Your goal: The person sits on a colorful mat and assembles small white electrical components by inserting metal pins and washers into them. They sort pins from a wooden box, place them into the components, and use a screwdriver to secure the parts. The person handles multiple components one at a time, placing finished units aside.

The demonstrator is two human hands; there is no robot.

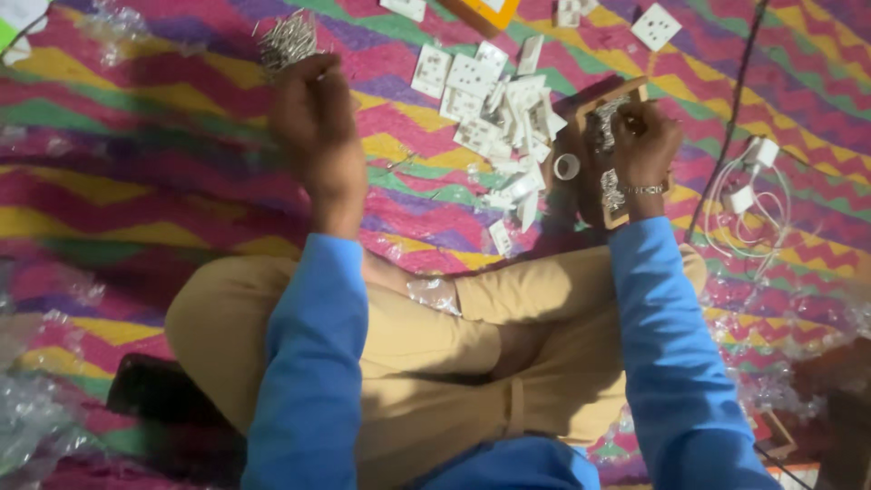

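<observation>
Metal pins: a loose heap of thin silvery pins (287, 40) lay on the zigzag-patterned mat (136, 136), at the far left of the work area, just beyond the left hand.
Left hand: the left hand (313, 113) reached out to the heap, its fingers curled down at the near edge of the pins; whether they pinched any could not be told, since the back of the hand hid the tips.
Handling of the pins: they looked light, stiff and small, likely slippery and quick to scatter; a pinch of a few at mid-length between thumb and forefinger seemed the safest hold.
Right hand: the right hand (642, 136), a metal bracelet (642, 190) at the wrist, rested on a wooden board (594, 100), fingers closed over a small part there; what they gripped was too blurred to name.
Board: it lay tilted on the mat and carried clusters of small shiny metal pieces (611, 191).
White ring: a small white ring (566, 166) lay just beside the board's left edge.
Socket plates: a pile of white plastic socket plates (490, 100) lay between the two hands, with more scattered beyond.
White cable: a coiled cable with plug (751, 195) lay to the right.
Legs: crossed, in tan trousers (426, 345).
</observation>
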